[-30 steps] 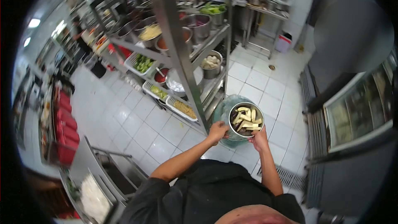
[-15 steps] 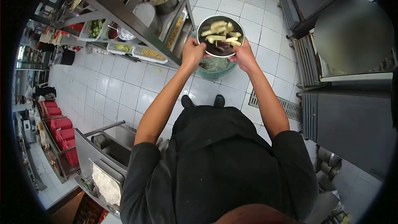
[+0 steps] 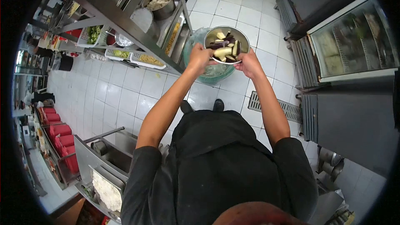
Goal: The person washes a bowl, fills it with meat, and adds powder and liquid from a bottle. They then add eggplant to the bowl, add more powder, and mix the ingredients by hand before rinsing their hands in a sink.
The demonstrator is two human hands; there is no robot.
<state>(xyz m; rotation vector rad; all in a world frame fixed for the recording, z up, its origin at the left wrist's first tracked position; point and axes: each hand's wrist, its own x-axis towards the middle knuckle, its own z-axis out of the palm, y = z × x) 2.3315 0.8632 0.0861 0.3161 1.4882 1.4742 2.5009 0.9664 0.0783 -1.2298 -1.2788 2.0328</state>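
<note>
My left hand [image 3: 201,59] and my right hand [image 3: 251,63] grip a round metal bowl [image 3: 240,34] by its near rim, one at each side, thumbs on top. Cut eggplant pieces [image 3: 224,51], pale inside with dark purple skin, lie in the bowl. Below it stands a green bin [image 3: 212,78] lined with clear plastic, partly hidden by the bowl and my hands.
A steel rack [image 3: 137,29] at the left holds a pot of pale round pieces [image 3: 160,1] and white baskets of vegetables [image 3: 93,35]. A glass-doored fridge [image 3: 354,37] stands at the right. A floor drain grate [image 3: 277,107] lies near my feet.
The bowl has moved slightly right and down in view. The eggplant pieces have shifted inside it, tumbling over so that more purple skin shows. Both hands still grip the rim.
</note>
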